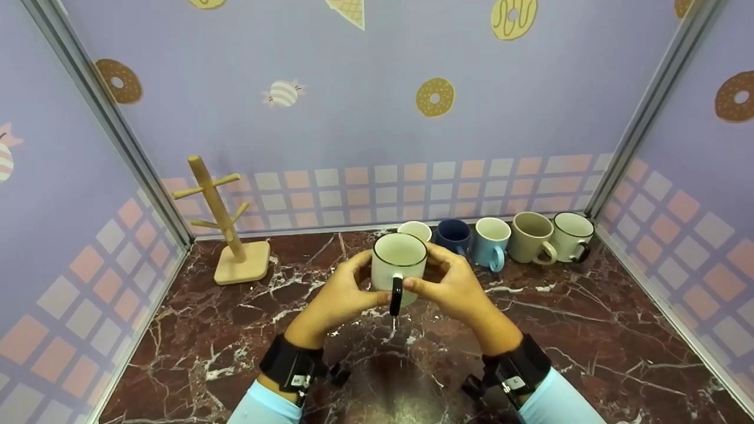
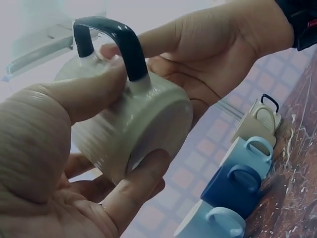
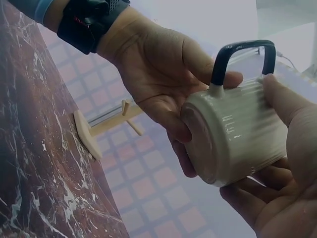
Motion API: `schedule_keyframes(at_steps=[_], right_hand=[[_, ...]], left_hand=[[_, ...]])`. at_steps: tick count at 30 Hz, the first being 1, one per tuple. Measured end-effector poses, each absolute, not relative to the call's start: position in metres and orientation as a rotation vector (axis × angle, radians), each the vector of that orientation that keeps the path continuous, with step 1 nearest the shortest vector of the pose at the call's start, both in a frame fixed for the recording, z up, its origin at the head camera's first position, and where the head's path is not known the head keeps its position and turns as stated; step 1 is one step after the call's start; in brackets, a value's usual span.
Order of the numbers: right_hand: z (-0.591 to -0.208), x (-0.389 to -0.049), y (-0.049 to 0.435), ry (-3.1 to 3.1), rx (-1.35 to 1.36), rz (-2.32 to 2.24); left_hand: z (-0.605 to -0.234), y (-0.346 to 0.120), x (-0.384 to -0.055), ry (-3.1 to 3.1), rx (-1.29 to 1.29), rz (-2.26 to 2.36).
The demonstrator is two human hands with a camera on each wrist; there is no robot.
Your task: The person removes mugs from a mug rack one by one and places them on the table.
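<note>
A white ribbed mug [image 1: 389, 272] with a dark rim and black handle [image 1: 396, 296] is held above the table by both hands. My left hand [image 1: 341, 288] grips its left side, thumb beside the handle. From the right, my right hand [image 1: 453, 285] holds the other side, its thumb at the handle's top. In the left wrist view the mug [image 2: 133, 119] shows part of its base, with a left fingertip [image 2: 151, 166] against it. The right wrist view shows the mug [image 3: 237, 129] with fingers of both hands around it.
Along the back wall stand a mug with a pale interior [image 1: 414, 228], partly hidden, a dark blue mug [image 1: 452, 235], a light blue mug [image 1: 489, 244], a beige mug [image 1: 530, 238] and a white black-handled mug [image 1: 568, 238]. A wooden mug tree [image 1: 241, 262] stands at the back left of the marbled table [image 1: 206, 353].
</note>
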State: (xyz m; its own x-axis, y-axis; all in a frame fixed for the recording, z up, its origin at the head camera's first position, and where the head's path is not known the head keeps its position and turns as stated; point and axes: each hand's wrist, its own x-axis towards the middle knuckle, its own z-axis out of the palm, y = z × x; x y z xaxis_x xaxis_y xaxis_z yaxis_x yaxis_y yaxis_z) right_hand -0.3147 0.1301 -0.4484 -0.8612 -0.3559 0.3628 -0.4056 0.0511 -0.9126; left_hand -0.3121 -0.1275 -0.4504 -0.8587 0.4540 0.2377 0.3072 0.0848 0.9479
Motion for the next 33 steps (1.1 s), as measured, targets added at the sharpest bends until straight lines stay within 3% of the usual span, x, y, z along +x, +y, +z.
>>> schedule_keyframes(at_steps=[20, 33], right_hand=[[-0.439, -0.298, 0.118, -2.282, 0.710, 1.852], [-0.443, -0.298, 0.110, -2.324, 0.707, 2.018]], left_hand=[[-0.444, -0.108, -0.303, 2.778, 0.298, 2.210], [-0.464, -0.098, -0.311, 2.920, 0.301, 2.276]])
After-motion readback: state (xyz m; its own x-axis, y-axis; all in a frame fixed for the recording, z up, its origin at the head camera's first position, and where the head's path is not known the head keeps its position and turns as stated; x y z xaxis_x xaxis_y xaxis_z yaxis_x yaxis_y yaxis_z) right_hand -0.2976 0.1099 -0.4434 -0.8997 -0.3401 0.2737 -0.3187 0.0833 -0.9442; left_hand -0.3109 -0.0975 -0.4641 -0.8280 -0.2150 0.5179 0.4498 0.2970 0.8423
